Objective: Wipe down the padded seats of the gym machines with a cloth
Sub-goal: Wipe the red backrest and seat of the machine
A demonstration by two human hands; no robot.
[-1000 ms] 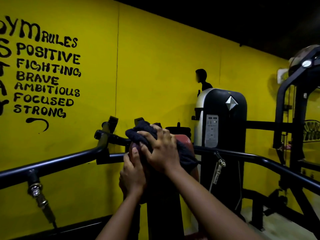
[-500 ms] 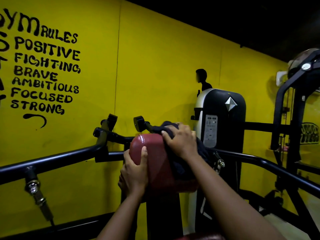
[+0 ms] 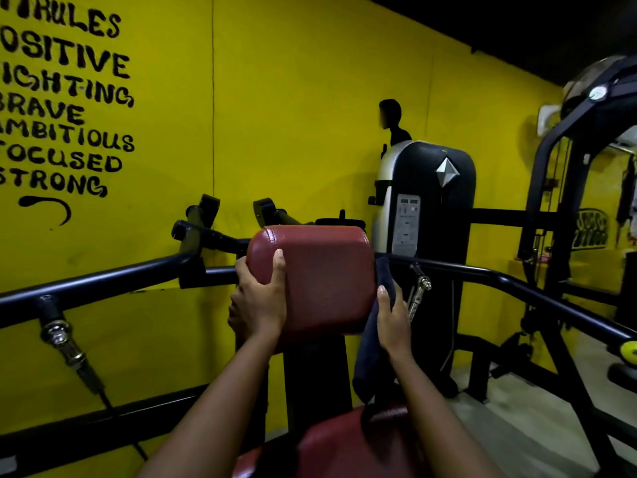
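A dark red padded chest pad (image 3: 320,277) stands upright on a black post in the middle of the view. My left hand (image 3: 260,298) grips its left edge, thumb on the front face. My right hand (image 3: 393,315) presses a dark blue cloth (image 3: 370,353) against the pad's right side; the cloth hangs down below the hand. Underneath, at the bottom of the view, lies the red padded seat (image 3: 337,446) of the same machine, partly hidden by my forearms.
Black machine arms (image 3: 103,281) reach out left and right of the pad, with a chrome pin (image 3: 418,288) near my right hand. A black weight-stack housing (image 3: 427,215) stands behind, a black frame (image 3: 565,188) at right, and the yellow wall (image 3: 293,115) close behind.
My right hand has carried the cloth from the top of the pad down along its right side. My left hand has shifted up on the left edge. The view has tilted downward.
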